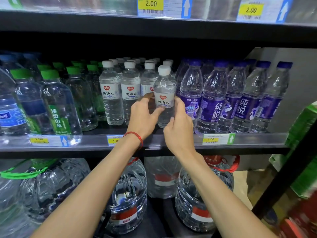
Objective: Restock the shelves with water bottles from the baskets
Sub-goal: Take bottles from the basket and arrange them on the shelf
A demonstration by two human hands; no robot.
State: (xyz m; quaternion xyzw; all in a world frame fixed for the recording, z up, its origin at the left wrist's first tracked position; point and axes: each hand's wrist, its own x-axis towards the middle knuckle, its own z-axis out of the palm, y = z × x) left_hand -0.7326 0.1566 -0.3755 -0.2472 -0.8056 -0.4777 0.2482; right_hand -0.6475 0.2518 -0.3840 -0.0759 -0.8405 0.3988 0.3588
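Gripped upright on shelf [253, 143]: bottle [164, 93], at 1 o'clock from left hand [143, 116], 11 o'clock from right hand [179, 128]; fingers of both curled round it.

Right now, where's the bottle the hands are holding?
In the head view, mid-frame: the white-cap bottle is at the front of the middle shelf, gripped by the left hand and right hand, just left of the purple-label bottles.

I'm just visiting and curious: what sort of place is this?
Probably a shop's drinks aisle: yellow price tags on the shelf edge, rows of purple-labelled water bottles, and the left hand and right hand gripping a white-capped water bottle.
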